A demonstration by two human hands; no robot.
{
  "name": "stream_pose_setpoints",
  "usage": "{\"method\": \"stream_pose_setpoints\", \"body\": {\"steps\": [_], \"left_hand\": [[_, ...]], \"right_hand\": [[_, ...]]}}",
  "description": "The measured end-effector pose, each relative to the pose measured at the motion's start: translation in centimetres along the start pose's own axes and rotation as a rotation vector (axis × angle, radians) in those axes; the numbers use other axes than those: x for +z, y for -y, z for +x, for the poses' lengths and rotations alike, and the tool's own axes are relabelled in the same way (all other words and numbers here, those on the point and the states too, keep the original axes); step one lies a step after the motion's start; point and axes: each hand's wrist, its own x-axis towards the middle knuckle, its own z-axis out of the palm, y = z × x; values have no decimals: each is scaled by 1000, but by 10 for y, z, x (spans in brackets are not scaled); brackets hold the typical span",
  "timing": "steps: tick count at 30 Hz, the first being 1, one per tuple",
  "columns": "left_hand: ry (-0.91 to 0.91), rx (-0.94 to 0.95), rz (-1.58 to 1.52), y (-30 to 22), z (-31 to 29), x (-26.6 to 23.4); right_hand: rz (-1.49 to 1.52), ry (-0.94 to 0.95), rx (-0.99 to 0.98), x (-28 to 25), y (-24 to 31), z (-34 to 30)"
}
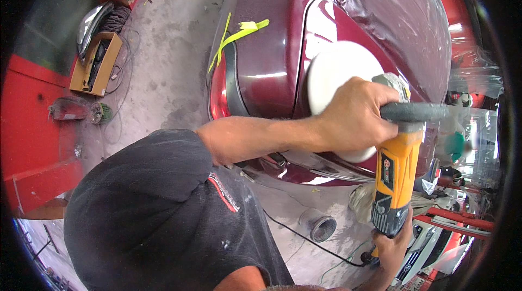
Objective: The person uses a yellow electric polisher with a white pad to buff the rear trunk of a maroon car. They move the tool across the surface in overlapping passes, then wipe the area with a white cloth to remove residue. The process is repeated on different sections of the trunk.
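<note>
A yellow and black polisher (pixel 400 166) with a large white round pad (pixel 340 70) is held over the car's glossy dark red body panel (pixel 361 32). The pad lies against or very close to the panel; its contact edge is partly hidden. My left hand (pixel 356 114) reaches across from the left and is closed at the polisher's front, by its black side handle (pixel 416 112). Lower down, my right hand (pixel 392 245) is wrapped round the rear end of the tool, its fingers partly hidden. A black cord (pixel 304 238) runs from the rear across the floor.
Clear plastic film (pixel 399 5) covers part of the car. Yellow-green tape (pixel 242 32) sticks near the red tail light (pixel 219 95). A grey round container (pixel 322 228) stands on the floor. A cardboard box (pixel 97 65) and coiled cable (pixel 116 19) lie at the left.
</note>
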Motion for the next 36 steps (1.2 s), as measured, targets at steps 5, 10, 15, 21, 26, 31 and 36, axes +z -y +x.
{"method": "stream_pose_setpoints", "body": {"steps": [5, 10, 15, 21, 26, 31, 36], "left_hand": [[-94, 41, 89, 7, 40, -61], [-142, 27, 95, 11, 76, -110], [-163, 25, 221, -2, 70, -132], [-93, 57, 105, 20, 66, -72], [-57, -75, 93, 38, 66, 9], [13, -88, -22, 77, 66, 103], [129, -181, -58, 111, 67, 211]], "right_hand": [[102, 138, 22, 27, 69, 49], [1, 253, -77, 49, 121, 96], [48, 282, -140, 66, 126, 114], [82, 276, -87, 31, 76, 102], [71, 158, -84, -14, -1, 91], [130, 53, -117, -71, -117, 101], [171, -61, -32, -129, -212, 82]]}}
